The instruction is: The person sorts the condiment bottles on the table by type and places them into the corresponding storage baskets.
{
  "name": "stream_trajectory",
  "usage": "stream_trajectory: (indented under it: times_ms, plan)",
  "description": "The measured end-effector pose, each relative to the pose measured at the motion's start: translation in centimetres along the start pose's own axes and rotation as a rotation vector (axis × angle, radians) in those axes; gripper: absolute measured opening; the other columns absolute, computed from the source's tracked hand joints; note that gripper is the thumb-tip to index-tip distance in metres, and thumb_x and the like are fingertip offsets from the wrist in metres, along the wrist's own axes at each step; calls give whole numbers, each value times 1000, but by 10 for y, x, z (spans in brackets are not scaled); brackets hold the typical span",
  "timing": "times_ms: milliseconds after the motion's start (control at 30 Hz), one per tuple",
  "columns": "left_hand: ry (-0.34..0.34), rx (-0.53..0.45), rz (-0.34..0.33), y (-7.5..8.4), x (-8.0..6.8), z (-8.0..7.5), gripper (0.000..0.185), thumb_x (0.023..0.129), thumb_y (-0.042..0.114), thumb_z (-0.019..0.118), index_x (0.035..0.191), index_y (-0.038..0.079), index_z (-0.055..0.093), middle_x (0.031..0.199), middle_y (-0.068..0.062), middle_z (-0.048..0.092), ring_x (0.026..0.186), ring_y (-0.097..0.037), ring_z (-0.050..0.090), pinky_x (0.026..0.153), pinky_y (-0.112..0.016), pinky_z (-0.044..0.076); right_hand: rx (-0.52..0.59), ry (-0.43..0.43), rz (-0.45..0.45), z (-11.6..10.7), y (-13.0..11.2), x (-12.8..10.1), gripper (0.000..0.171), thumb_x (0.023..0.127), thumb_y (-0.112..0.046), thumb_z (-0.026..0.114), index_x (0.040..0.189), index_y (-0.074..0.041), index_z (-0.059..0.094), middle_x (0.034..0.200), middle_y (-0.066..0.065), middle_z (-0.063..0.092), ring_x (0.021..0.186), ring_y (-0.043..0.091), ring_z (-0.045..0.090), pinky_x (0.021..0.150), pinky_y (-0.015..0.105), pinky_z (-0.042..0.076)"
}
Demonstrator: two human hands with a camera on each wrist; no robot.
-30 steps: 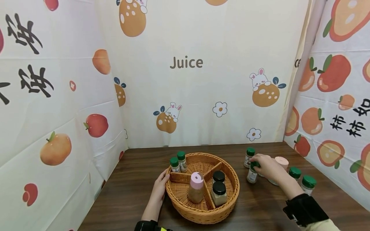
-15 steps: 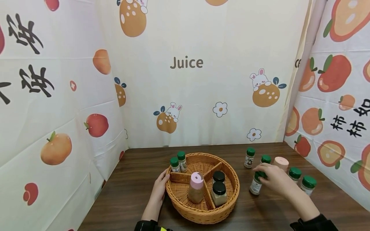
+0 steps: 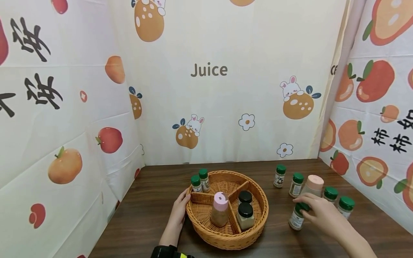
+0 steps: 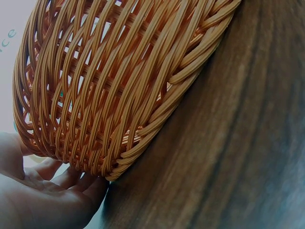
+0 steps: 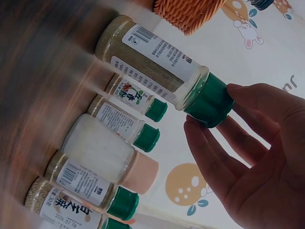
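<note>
From the head view, we are pinching the green cap of a spice bottle (image 3: 297, 216) with our right hand (image 3: 322, 214), upright on the counter (image 3: 145, 222) right of the basket (image 3: 258, 229); our left hand (image 3: 178, 215) is resting flat-fingered against its rim. At the left wrist, our fingers (image 4: 62, 183) are touching the wicker. At the right wrist, the spice bottle (image 5: 157, 59) is looking light, rigid and smooth, so the ribbed cap probably gives the best purchase; its long axis is running cap-up.

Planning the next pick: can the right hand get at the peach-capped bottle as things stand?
Probably yes, once freed: the right hand holds a green-capped bottle by its cap, and the peach-capped bottle stands just behind it with nothing between.
</note>
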State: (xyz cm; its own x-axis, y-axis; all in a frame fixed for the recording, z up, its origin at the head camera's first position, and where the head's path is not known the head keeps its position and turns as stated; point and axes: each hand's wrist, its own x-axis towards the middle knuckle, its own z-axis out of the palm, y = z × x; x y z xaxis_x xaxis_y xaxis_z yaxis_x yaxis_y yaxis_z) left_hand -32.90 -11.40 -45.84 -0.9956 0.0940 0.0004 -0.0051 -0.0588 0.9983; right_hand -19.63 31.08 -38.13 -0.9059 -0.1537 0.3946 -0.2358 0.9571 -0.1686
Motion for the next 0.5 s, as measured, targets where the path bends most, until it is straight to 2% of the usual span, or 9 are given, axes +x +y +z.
stream_trajectory:
  times_ms: [67, 167, 300, 500]
  plan:
    - [6, -6, -1, -1, 0, 0, 53, 108, 22, 40, 154, -3, 32, 158, -31, 27, 146, -49, 28, 118, -58, 31, 3, -7, 11, -1, 0, -3, 31, 76, -8, 81, 105, -18, 74, 108, 1, 72, 79, 3, 60, 60, 24, 47]
    - [14, -20, -4, -1, 1, 1, 51, 108, 20, 40, 153, -3, 33, 158, -30, 29, 146, -47, 29, 119, -56, 31, 5, -11, 16, -2, 1, -7, 33, 76, -10, 82, 106, -20, 74, 109, 0, 72, 79, 3, 61, 60, 24, 47]
    - [10, -12, -2, -1, 0, 1, 52, 108, 21, 40, 153, -4, 32, 158, -31, 28, 146, -48, 28, 119, -58, 31, 6, -10, 29, -4, 1, -10, 33, 76, -11, 83, 106, -22, 73, 110, -1, 72, 87, 11, 68, 65, 28, 54]
    - [9, -2, -5, 0, 2, 0, 51, 108, 19, 39, 153, -4, 31, 159, -32, 26, 146, -50, 26, 118, -59, 31, 3, -6, 37, -8, -1, -11, 33, 77, -13, 82, 107, -21, 74, 111, 0, 72, 92, 18, 70, 70, 33, 57]
